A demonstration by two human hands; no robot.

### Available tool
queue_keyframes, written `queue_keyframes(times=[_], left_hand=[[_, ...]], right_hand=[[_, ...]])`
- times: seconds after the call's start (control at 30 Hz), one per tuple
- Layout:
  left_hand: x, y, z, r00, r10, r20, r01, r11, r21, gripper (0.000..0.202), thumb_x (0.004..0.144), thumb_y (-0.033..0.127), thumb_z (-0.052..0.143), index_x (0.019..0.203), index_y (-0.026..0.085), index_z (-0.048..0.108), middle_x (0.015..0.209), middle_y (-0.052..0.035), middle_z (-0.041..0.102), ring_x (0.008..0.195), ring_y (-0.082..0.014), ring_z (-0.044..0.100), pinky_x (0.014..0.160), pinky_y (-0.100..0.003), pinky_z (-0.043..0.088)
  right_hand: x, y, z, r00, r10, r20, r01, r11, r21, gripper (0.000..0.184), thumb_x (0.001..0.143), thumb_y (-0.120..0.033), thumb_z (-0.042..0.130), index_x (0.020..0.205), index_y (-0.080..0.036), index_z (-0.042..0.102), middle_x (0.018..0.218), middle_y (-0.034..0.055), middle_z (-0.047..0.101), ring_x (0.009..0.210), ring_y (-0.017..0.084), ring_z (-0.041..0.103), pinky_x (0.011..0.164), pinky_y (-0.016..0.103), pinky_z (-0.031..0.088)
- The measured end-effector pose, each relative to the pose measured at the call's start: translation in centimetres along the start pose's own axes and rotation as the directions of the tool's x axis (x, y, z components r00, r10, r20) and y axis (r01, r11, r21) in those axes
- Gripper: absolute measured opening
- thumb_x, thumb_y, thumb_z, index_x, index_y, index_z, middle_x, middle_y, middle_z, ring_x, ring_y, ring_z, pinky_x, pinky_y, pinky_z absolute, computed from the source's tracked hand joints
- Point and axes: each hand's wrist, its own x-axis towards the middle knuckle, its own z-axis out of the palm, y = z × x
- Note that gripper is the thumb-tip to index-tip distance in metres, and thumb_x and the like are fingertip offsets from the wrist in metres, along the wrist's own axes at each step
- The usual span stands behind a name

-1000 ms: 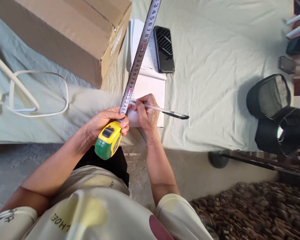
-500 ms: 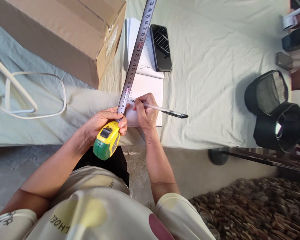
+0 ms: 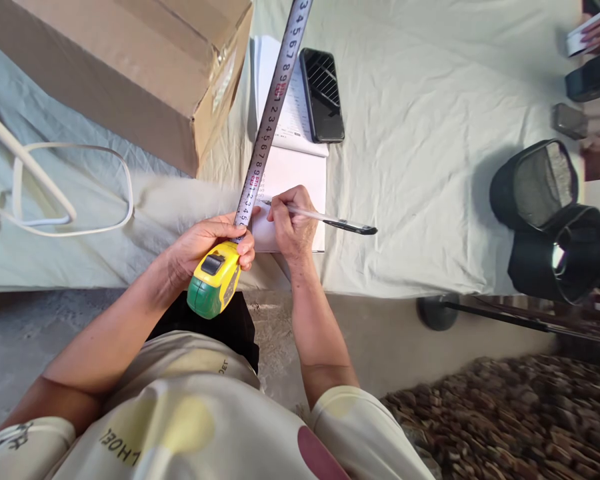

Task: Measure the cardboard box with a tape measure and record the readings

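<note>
One pen (image 3: 332, 221), pinched by the right grip (image 3: 296, 223), points left toward the blade (image 3: 268, 131) slanting to top centre from the tape (image 3: 214, 280) the left grip (image 3: 201, 245) clasps.

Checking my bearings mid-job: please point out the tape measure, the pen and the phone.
Tape measure (image 3: 214, 278): head view, on its yellow-and-green case.
Pen (image 3: 318, 216): head view, on its clear barrel.
Phone (image 3: 322, 96): head view, on its dark screen.
</note>
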Motion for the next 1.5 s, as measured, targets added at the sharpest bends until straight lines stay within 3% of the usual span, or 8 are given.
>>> queue_keyframes(times=[0.2,0.57,0.77,1.2,1.5], left_hand=[[-0.08,0.04,0.14,1.000,-0.001,-0.001,0.001,1.000,0.005,0.027,0.086,0.006,0.052,0.103,0.015,0.070,0.054,-0.0025,0.055,0.052,-0.0171,0.054,0.056,-0.026,0.050],[-0.03,0.07,0.03,1.000,-0.007,0.001,0.007,1.000,-0.004,0.018,0.085,0.005,0.053,0.087,0.017,0.066,0.054,-0.0037,0.056,0.051,-0.0178,0.055,0.056,-0.027,0.050],[-0.07,0.03,0.06,1.000,-0.006,-0.002,0.006,1.000,-0.003,0.019,0.084,0.006,0.055,0.091,0.016,0.068,0.055,-0.0032,0.056,0.051,-0.0180,0.055,0.056,-0.026,0.050],[-0.04,0.03,0.02,1.000,-0.005,0.003,0.005,1.000,0.011,0.019,0.085,0.006,0.054,0.091,0.016,0.068,0.055,-0.0029,0.056,0.052,-0.0178,0.056,0.057,-0.027,0.051],[-0.03,0.01,-0.12,1.000,-0.006,0.008,0.006,1.000,-0.001,0.027,0.085,0.005,0.054,0.105,0.015,0.070,0.055,-0.0032,0.058,0.052,-0.0185,0.057,0.055,-0.026,0.051]], right_hand=[[0.02,-0.03,0.00,1.000,0.012,-0.009,-0.012,1.000,-0.013,0.013,0.089,-0.023,0.051,0.076,-0.024,0.051,0.065,-0.0056,0.057,0.063,0.013,0.057,0.064,0.030,0.046],[0.03,-0.21,-0.01,1.000,0.014,-0.014,-0.014,1.000,-0.017,0.014,0.088,-0.024,0.052,0.074,-0.025,0.050,0.063,-0.0052,0.056,0.062,0.013,0.056,0.064,0.030,0.047],[0.03,-0.43,-0.09,0.996,0.027,-0.080,-0.025,0.999,0.034,0.015,0.089,-0.024,0.050,0.074,-0.024,0.049,0.058,-0.0068,0.055,0.055,0.011,0.055,0.057,0.027,0.045],[0.13,0.09,0.14,0.999,0.007,-0.039,-0.007,1.000,-0.005,0.012,0.087,-0.025,0.049,0.074,-0.025,0.050,0.063,-0.0056,0.058,0.059,0.013,0.056,0.061,0.029,0.045],[0.05,0.20,0.15,0.999,0.010,-0.050,-0.012,0.999,-0.031,0.013,0.086,-0.026,0.049,0.073,-0.026,0.050,0.061,-0.0056,0.055,0.060,0.013,0.055,0.062,0.030,0.046]])
